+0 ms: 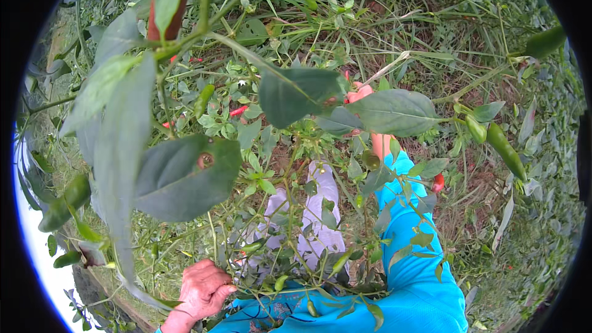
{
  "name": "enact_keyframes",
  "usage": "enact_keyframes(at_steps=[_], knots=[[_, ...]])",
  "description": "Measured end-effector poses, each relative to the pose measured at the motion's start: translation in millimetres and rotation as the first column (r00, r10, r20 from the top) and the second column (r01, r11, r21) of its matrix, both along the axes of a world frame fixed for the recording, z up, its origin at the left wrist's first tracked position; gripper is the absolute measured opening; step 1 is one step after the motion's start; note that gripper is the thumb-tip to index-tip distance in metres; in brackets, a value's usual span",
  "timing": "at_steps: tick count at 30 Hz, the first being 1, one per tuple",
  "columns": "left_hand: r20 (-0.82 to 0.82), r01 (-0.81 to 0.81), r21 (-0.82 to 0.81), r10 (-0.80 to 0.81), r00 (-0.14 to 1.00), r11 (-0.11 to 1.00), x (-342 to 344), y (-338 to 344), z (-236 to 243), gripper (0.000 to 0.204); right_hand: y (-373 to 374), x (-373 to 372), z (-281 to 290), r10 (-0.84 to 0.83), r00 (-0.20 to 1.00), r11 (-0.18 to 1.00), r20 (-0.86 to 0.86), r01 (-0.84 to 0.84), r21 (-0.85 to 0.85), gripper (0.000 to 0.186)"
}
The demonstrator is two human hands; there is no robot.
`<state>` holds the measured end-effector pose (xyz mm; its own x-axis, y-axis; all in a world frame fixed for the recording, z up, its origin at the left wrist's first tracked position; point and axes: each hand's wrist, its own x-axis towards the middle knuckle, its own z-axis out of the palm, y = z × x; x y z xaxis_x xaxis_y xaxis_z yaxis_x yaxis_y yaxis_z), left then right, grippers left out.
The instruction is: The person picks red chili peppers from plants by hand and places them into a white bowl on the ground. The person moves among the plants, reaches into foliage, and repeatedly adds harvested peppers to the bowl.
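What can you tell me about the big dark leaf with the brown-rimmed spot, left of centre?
The big dark leaf is broad, green and matt-looking, with faint veins. A round brown-rimmed spot, perhaps a hole, marks its right half; a smaller blemish sits near the upper edge. It is in the foreground, higher in the picture than the left hand and apart from it. A long, blurred leaf covers its left end; whether they touch is unclear.
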<state>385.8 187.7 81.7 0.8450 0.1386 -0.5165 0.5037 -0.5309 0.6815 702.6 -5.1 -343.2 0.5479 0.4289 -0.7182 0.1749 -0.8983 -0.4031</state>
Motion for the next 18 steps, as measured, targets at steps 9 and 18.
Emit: enact_keyframes(at_steps=[9, 18], knots=[[-0.056, 0.067, -0.012, -0.068, 0.996, 0.998, 12, -3, 3, 0.02, -27, -7, 0, -0.077, 0.997, 0.996, -0.022, 0.076, -0.04, 0.043], [0.014, 0.08, -0.036, -0.079, 0.997, 0.996, 26, 2, 0, 0.019, -26, -6, 3, -0.105, 0.993, 0.994, -0.049, 0.104, -0.034, 0.036]])
